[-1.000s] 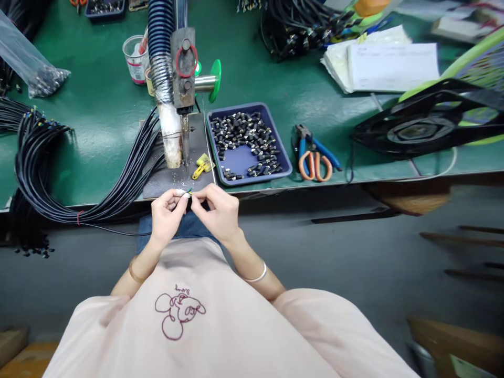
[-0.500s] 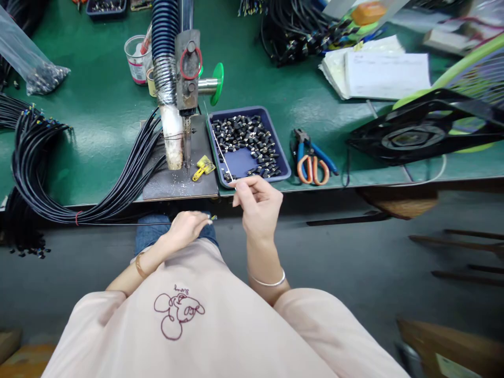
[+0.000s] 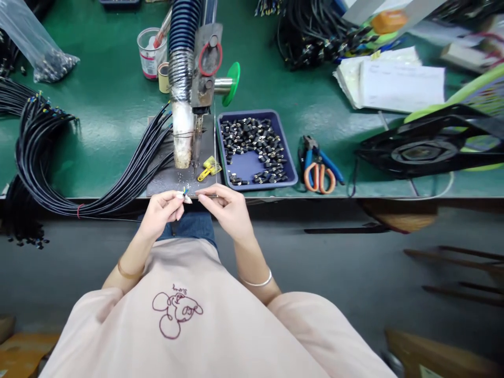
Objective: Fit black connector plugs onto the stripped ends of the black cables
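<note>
At the bench edge, my left hand (image 3: 163, 207) is closed in a pinch on the end of a black cable, whose small coloured wires (image 3: 186, 192) stick up past the fingertips. Close by on the right, my right hand (image 3: 226, 207) is also pinched shut. A thin pale solder wire (image 3: 215, 144) runs down toward it from the green-rimmed spool (image 3: 231, 85); the part inside the fingers is hidden. Above both hands stands a soldering iron (image 3: 197, 139) with its tip down, beside a wrapped hose (image 3: 183, 136).
A blue tray (image 3: 291, 170) of black connectors lies right of the iron, with cutters (image 3: 325, 163) beyond. A yellow clip-like piece (image 3: 208, 169) lies on the dark plate (image 3: 157, 184). Bundled black cables (image 3: 51, 184) curve along the left. A black fan (image 3: 425, 147) stands at right.
My right hand has moved left from the tray's front edge to beside my left hand. My left hand has risen to the bench edge with the cable end turned upward. The view has shifted slightly.
</note>
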The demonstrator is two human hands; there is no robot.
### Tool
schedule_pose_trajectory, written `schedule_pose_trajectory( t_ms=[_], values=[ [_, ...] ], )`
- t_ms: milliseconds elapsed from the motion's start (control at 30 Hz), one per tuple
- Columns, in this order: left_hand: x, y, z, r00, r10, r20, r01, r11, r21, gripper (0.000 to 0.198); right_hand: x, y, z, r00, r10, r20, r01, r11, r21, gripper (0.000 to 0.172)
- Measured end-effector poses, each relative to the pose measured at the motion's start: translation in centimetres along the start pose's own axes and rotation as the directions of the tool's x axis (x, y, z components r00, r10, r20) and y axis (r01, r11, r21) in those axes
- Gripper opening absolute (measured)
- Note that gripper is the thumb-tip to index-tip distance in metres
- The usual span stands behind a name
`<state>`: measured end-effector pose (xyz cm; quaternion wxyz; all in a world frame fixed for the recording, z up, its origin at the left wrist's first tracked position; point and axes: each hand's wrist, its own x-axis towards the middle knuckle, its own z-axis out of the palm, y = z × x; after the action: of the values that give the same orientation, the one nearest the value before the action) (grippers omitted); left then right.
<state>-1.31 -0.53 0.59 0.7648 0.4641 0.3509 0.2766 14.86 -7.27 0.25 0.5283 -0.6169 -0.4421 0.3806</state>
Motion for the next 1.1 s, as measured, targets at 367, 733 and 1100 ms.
schedule_pose_trajectory(
  t_ms=[367,733,1100],
  values=[
    [0.6,-0.9,0.9,0.999,0.02,0.034,-0.024,0.991,0.133,0.048,0.7,0.2,-0.2,0.999,0.028,0.045,-0.034,0.989,0.144,0.026],
    [0.6,-1.0,1.3,0.997,0.066,0.03,-0.07,0.979,0.189,0.045,0.7,0.3,-0.4,0.995,0.088,0.048,-0.095,0.982,0.16,0.019],
    [0.3,-1.5,2.8,0.982,0.145,-0.122,-0.12,0.974,0.192,0.038,0.5,0.5,0.4,0.997,0.067,-0.034,-0.064,0.994,0.09,0.017]
  ],
)
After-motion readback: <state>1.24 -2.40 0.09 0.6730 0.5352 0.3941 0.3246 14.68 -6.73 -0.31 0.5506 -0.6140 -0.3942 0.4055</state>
